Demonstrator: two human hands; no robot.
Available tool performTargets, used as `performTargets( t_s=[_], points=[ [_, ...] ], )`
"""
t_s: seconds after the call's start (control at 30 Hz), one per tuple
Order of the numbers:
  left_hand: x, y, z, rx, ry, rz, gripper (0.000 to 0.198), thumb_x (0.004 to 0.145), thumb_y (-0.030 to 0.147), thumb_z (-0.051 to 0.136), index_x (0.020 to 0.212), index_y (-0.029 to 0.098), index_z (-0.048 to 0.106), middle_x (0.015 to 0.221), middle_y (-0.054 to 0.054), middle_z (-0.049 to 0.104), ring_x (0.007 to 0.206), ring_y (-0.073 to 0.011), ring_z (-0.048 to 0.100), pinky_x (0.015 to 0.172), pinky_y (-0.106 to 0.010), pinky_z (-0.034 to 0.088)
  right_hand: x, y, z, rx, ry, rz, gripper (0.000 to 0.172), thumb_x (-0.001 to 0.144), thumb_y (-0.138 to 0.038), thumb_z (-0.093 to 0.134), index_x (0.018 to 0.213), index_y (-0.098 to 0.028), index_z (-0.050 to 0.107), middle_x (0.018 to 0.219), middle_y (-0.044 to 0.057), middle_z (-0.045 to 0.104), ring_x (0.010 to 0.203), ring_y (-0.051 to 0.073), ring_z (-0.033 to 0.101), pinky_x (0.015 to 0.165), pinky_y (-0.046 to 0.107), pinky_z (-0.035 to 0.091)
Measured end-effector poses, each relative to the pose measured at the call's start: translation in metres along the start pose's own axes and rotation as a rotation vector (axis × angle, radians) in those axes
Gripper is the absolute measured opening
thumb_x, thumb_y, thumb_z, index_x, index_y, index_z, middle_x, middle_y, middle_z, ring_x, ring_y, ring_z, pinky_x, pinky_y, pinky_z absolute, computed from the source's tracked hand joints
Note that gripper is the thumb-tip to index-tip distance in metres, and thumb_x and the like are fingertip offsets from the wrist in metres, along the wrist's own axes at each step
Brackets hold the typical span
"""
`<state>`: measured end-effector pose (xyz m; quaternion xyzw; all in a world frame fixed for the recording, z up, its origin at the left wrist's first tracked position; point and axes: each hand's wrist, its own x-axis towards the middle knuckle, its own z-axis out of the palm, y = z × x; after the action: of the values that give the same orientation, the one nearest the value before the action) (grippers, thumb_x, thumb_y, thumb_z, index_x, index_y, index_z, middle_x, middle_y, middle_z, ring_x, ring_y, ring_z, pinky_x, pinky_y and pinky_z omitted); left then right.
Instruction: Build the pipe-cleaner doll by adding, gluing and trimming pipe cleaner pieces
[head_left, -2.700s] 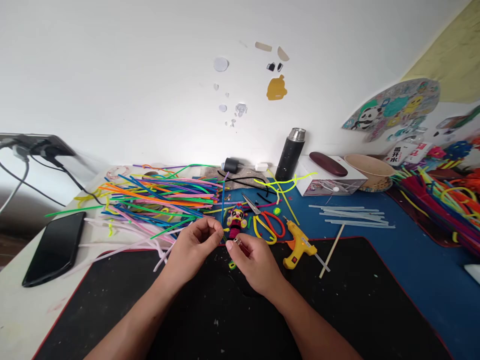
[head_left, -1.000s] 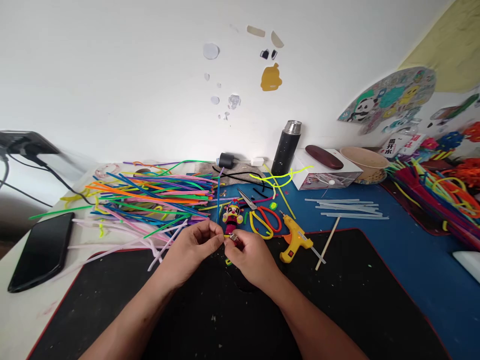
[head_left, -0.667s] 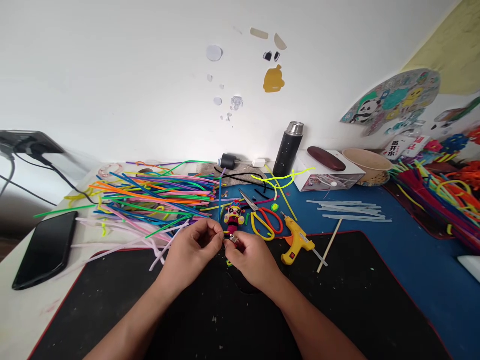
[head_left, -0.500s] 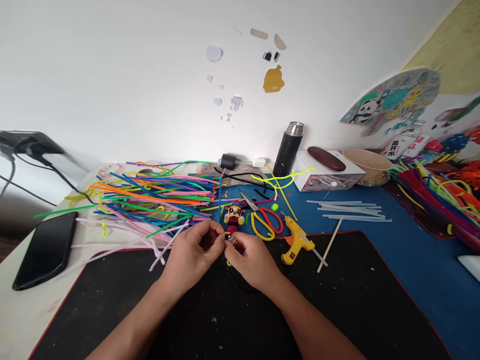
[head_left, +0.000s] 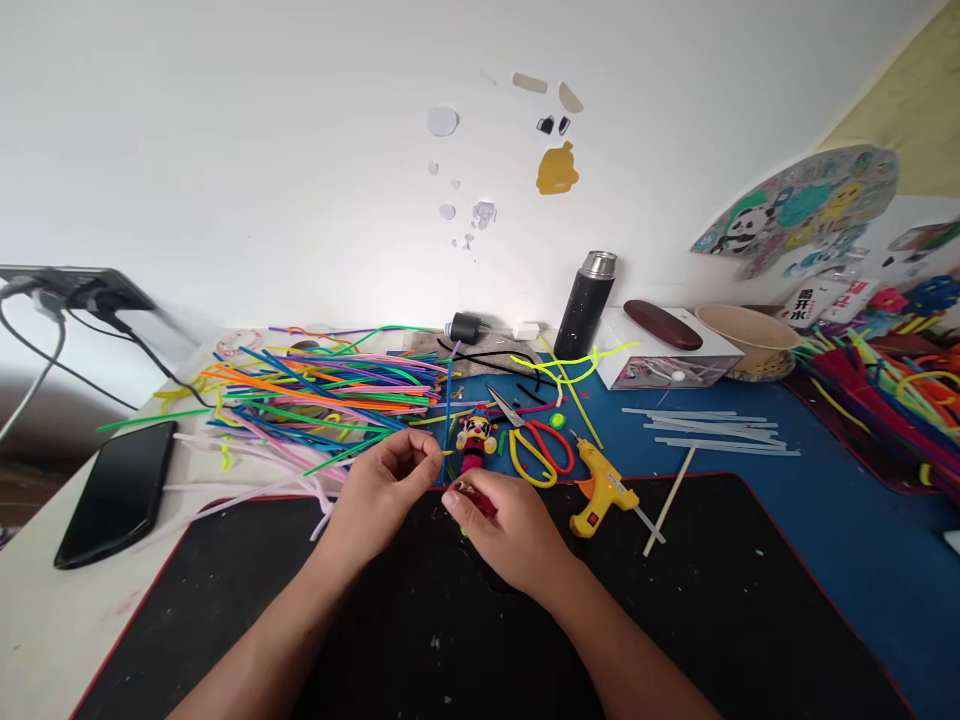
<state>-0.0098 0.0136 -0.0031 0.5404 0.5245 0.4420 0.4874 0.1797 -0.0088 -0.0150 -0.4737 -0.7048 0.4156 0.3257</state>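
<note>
So the hands have split: a moment ago the fingertips were nearly together, now there's a gap. Left hand (head_left: 394, 487)'s grip is pinched on a thin yellow strip (head_left: 447, 453), just the tip poking out. Right hand (head_left: 506, 520) is curled round a small shiny red object (head_left: 478, 496). The pink-and-yellow fuzzy doll (head_left: 475, 438) lies just past the hands, by the far edge of the black red-trimmed mat (head_left: 431, 670). Mat spreads either side of both forearms; a black rectangular phone (head_left: 116, 492) sits near the bench (head_left: 45, 645)'s left edge.
</note>
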Motion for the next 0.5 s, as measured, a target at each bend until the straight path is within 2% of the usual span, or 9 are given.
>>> performTargets(
  t_s=[0.13, 0.2, 0.5],
  points=[
    [0.001, 0.001, 0.001, -0.013, -0.007, 0.002, 0.025, 0.087, 0.044, 0.074, 0.083, 0.020, 0.068, 0.080, 0.000, 0.065, 0.073, -0.0157, 0.057, 0.068, -0.027, 0.047, -0.002, -0.002, 0.007, -0.070, -0.027, -0.070, 0.015, 0.098, -0.032, 0.068, 0.086, -0.023, 0.071, 0.076, -0.002, 0.062, 0.063, 0.014, 0.052, 0.061, 0.027, 0.036],
    [0.001, 0.002, 0.001, -0.013, -0.020, -0.004, 0.025, 0.087, 0.045, 0.074, 0.084, 0.020, 0.068, 0.079, 0.000, 0.064, 0.071, -0.0153, 0.056, 0.067, -0.026, 0.047, -0.001, -0.001, 0.008, -0.060, 0.007, -0.064, 0.012, 0.096, -0.030, 0.070, 0.086, -0.023, 0.070, 0.077, -0.002, 0.063, 0.063, 0.014, 0.052, 0.060, 0.027, 0.037],
    [-0.001, 0.006, 0.006, 0.110, -0.077, -0.011, 0.026, 0.083, 0.045, 0.070, 0.083, 0.020, 0.066, 0.071, 0.002, 0.059, 0.066, -0.0148, 0.053, 0.061, -0.026, 0.043, 0.006, 0.004, -0.005, 0.193, 0.220, 0.113, 0.027, 0.097, -0.044, 0.064, 0.081, -0.022, 0.063, 0.071, -0.002, 0.058, 0.064, 0.016, 0.052, 0.058, 0.027, 0.041]
  ],
)
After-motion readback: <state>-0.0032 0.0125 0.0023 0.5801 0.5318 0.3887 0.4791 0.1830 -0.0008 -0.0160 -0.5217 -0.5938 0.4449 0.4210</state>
